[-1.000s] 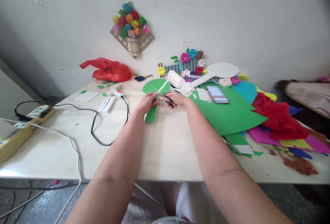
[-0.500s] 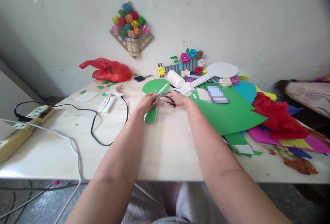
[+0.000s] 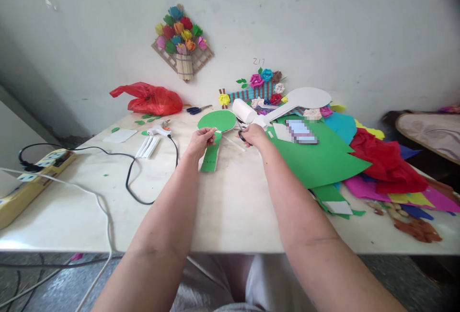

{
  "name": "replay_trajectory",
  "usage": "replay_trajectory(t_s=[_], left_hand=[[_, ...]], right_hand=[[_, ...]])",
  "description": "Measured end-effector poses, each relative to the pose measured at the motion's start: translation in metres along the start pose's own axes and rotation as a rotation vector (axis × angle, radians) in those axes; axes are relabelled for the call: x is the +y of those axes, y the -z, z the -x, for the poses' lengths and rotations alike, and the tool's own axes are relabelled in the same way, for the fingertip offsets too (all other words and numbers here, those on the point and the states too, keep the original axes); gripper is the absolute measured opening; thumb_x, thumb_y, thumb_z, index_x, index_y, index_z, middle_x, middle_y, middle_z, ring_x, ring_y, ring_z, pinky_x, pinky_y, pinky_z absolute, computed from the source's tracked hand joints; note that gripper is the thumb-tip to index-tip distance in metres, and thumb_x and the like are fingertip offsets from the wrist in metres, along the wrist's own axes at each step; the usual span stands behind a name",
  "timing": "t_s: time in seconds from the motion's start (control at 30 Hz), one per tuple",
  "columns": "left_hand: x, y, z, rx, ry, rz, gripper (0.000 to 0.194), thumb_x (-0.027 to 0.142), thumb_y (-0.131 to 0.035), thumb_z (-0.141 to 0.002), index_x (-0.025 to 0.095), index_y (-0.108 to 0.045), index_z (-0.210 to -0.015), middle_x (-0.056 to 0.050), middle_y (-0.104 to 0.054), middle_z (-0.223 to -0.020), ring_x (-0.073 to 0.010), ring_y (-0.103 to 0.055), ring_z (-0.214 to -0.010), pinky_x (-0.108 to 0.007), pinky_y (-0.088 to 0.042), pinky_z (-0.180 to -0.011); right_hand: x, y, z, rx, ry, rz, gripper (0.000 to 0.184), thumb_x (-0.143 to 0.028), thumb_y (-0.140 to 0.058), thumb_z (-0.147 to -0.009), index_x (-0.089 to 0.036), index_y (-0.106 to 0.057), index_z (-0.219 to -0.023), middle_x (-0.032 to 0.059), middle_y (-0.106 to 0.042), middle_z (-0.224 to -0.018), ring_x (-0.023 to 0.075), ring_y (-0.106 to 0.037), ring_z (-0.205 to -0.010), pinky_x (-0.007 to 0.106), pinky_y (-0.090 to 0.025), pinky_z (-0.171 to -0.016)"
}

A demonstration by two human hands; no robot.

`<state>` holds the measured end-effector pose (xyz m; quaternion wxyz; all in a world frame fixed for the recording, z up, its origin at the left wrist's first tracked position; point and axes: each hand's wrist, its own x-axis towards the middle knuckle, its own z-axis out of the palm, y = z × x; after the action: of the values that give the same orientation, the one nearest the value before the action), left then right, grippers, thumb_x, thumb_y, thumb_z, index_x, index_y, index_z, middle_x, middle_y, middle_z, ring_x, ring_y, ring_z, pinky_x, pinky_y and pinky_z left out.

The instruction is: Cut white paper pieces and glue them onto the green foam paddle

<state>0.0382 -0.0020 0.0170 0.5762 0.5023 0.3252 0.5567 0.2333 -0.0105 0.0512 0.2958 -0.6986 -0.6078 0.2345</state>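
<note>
My left hand [image 3: 203, 140] is closed in a pinch on a small white piece [image 3: 218, 132], just over a green paddle-shaped cutout [image 3: 216, 120]. The cutout's round head lies behind the fingertips, and its handle runs toward me under them. To the right, my right hand [image 3: 253, 135] is closed around the dark handles of a pair of scissors [image 3: 242, 134], whose blades point away from me. Between the hands, a thin white strip [image 3: 234, 143] lies on the table.
On the left are a glue gun [image 3: 160, 130], white sticks [image 3: 148, 146], a black cord, a power strip [image 3: 39, 178] and a red plastic bag [image 3: 154, 100]. A white roll [image 3: 244, 110], a phone [image 3: 302, 132], green sheets [image 3: 323, 161] and coloured paper [image 3: 391, 158] lie right.
The scissors have moved right, away from my left hand. The longer white strip has come away and lies on the table, while a small white piece stays in my left fingers.
</note>
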Motion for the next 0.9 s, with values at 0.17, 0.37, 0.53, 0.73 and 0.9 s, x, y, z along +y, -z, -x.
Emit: replay_trajectory(t_s=[0.17, 0.37, 0.53, 0.73, 0.9], left_hand=[[-0.001, 0.003, -0.002, -0.070, -0.006, 0.052, 0.024, 0.029, -0.073, -0.065, 0.012, -0.057, -0.070, 0.002, -0.051, -0.057, -0.0049, -0.045, -0.049, -0.018, -0.041, -0.050], [0.000, 0.008, -0.001, -0.046, 0.029, 0.027, 0.022, 0.026, -0.072, -0.066, 0.012, -0.058, -0.074, 0.002, -0.052, -0.056, -0.0049, -0.045, -0.048, -0.018, -0.040, -0.049], [-0.004, 0.013, -0.003, -0.023, 0.014, -0.040, 0.025, 0.026, -0.073, -0.063, 0.013, -0.053, -0.067, 0.002, -0.051, -0.053, -0.0050, -0.043, -0.044, -0.017, -0.036, -0.043], [-0.005, 0.015, -0.001, -0.069, 0.020, -0.121, 0.028, 0.032, -0.073, -0.064, 0.014, -0.051, -0.064, 0.003, -0.049, -0.051, -0.0044, -0.040, -0.041, -0.017, -0.031, -0.039], [-0.002, 0.012, 0.002, -0.085, 0.032, -0.162, 0.028, 0.033, -0.072, -0.065, 0.014, -0.052, -0.062, 0.003, -0.048, -0.050, -0.0045, -0.040, -0.040, -0.017, -0.031, -0.039]], right_hand=[[0.001, -0.007, 0.006, 0.138, -0.079, 0.515, 0.044, -0.033, -0.070, -0.065, -0.009, -0.066, -0.102, 0.0217, -0.063, -0.107, 0.0299, -0.060, -0.101, 0.032, -0.047, -0.078], [0.002, -0.009, 0.009, 0.003, -0.056, 0.605, 0.053, -0.035, -0.070, -0.062, -0.012, -0.063, -0.110, 0.0181, -0.063, -0.110, 0.0278, -0.059, -0.102, 0.032, -0.047, -0.080], [-0.008, 0.004, 0.006, -0.062, 0.002, 0.560, 0.030, -0.031, -0.070, -0.063, -0.016, -0.068, -0.090, 0.0130, -0.067, -0.101, 0.0263, -0.061, -0.097, 0.030, -0.047, -0.076], [-0.025, -0.033, 0.010, -0.188, 0.117, -0.337, 0.022, -0.034, -0.057, -0.081, -0.014, -0.061, -0.077, 0.0058, -0.068, -0.071, 0.0091, -0.058, -0.050, 0.017, -0.038, -0.040], [-0.025, -0.059, 0.014, -0.202, 0.043, -0.762, 0.015, -0.017, -0.061, -0.078, -0.014, -0.055, -0.065, -0.0010, -0.061, -0.055, 0.0040, -0.049, -0.039, 0.014, -0.033, -0.035]])
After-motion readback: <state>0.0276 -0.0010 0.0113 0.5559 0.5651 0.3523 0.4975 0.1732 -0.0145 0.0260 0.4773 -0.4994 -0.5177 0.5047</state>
